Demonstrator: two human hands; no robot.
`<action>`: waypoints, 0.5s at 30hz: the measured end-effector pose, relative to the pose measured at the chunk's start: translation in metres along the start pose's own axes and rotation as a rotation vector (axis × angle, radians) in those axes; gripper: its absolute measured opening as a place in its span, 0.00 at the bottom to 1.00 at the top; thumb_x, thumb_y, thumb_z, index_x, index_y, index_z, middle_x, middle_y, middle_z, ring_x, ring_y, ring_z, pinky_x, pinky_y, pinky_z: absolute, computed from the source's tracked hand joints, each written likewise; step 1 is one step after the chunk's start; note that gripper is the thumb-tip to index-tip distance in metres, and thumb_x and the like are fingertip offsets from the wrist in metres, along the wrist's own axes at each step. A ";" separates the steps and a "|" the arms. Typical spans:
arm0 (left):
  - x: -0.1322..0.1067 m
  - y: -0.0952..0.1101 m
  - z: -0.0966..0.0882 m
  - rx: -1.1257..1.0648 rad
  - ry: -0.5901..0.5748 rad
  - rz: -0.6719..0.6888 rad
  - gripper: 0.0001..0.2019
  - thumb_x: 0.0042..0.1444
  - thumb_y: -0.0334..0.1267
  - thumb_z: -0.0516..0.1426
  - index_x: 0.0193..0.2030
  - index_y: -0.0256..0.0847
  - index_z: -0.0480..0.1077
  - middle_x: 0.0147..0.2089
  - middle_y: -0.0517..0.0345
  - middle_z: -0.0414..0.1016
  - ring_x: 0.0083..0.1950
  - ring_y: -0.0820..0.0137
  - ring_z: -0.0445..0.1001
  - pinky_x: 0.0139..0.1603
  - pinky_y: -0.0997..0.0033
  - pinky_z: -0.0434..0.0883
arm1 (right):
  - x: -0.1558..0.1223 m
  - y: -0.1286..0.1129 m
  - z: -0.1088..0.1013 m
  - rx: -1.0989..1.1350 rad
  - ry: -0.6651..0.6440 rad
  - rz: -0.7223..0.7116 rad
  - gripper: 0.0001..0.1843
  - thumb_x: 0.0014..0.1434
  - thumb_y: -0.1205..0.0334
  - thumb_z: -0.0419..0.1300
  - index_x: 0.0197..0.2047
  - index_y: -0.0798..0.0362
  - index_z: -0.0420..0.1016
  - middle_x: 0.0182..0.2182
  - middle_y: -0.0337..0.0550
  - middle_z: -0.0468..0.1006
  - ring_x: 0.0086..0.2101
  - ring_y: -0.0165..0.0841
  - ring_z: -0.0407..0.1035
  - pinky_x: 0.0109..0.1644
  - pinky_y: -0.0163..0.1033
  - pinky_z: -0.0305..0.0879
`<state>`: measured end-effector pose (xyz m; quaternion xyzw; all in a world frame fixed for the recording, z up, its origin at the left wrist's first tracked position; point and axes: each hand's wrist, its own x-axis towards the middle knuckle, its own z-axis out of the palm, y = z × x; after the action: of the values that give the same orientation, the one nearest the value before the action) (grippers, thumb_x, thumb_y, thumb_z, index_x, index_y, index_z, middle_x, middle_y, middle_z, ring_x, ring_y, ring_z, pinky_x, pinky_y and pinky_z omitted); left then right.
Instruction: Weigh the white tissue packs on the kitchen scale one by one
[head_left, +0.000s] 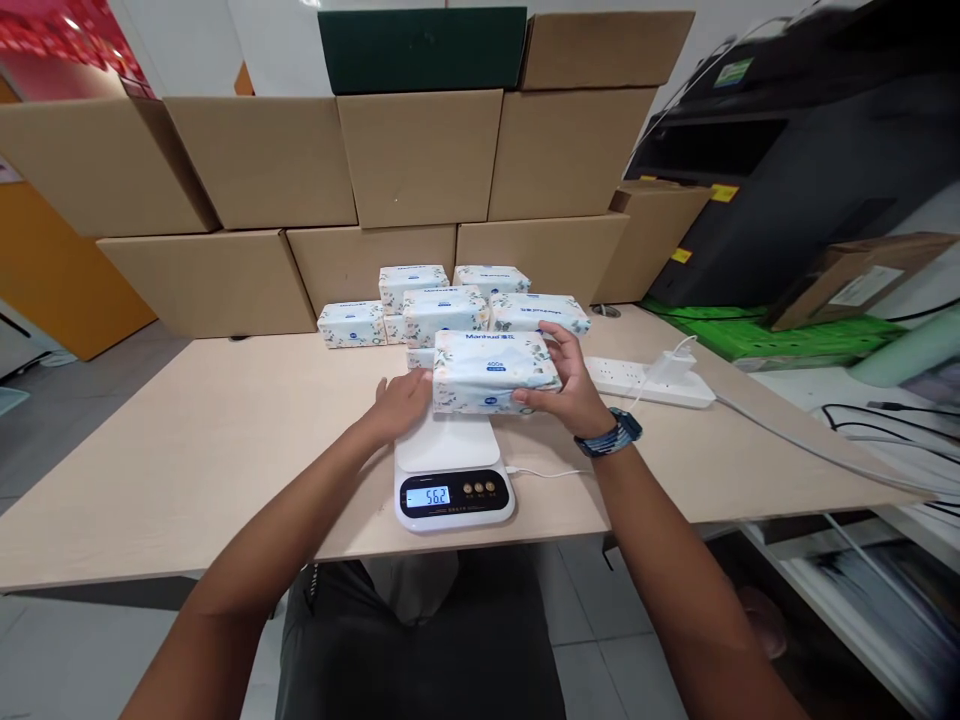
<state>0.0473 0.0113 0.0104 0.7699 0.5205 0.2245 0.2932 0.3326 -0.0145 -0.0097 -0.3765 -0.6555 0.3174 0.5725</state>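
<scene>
A soft pack of tissues [491, 372], white and blue with a floral print, is held above the back of a white digital scale [448, 445]. My right hand [568, 385] grips its right end, thumb in front and fingers around the far side. At the pack's left end is my left hand [403, 403], its fingertips hidden behind the pack, so I cannot see whether they hold anything. The lit scale display [428, 497] appears to read 56.2. Just behind stand several similar tissue packs, among them a stacked pack [445, 316] and a left pack [352, 325].
Stacked cardboard boxes [420, 155] wall off the back of the wooden table [247, 420]. A dark green box [422, 50] tops them. To the right lies a white power strip [649, 380] with cables, near a large dark machine [795, 170] and a green crate [735, 335].
</scene>
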 end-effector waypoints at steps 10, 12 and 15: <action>-0.058 0.000 0.016 0.288 -0.137 0.135 0.31 0.65 0.62 0.53 0.64 0.42 0.70 0.65 0.35 0.75 0.66 0.39 0.72 0.66 0.35 0.69 | 0.005 0.012 0.000 -0.047 0.114 0.010 0.66 0.45 0.27 0.75 0.77 0.38 0.46 0.68 0.54 0.70 0.67 0.54 0.69 0.71 0.63 0.71; -0.073 0.005 0.019 0.290 -0.145 0.132 0.29 0.65 0.61 0.54 0.64 0.43 0.70 0.66 0.38 0.75 0.67 0.40 0.72 0.68 0.36 0.68 | 0.003 0.017 0.008 -0.074 0.042 0.018 0.66 0.48 0.29 0.75 0.78 0.39 0.46 0.67 0.55 0.70 0.66 0.52 0.70 0.69 0.60 0.72; -0.085 0.010 0.022 0.300 -0.125 0.078 0.30 0.65 0.61 0.54 0.65 0.44 0.70 0.66 0.39 0.74 0.67 0.41 0.71 0.68 0.37 0.68 | 0.000 0.028 0.024 -0.107 -0.047 0.011 0.65 0.50 0.32 0.76 0.79 0.41 0.46 0.67 0.58 0.70 0.62 0.50 0.73 0.65 0.57 0.76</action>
<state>0.0383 -0.0754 -0.0025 0.8371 0.4988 0.1071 0.1977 0.3130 0.0001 -0.0369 -0.4025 -0.6829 0.2938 0.5342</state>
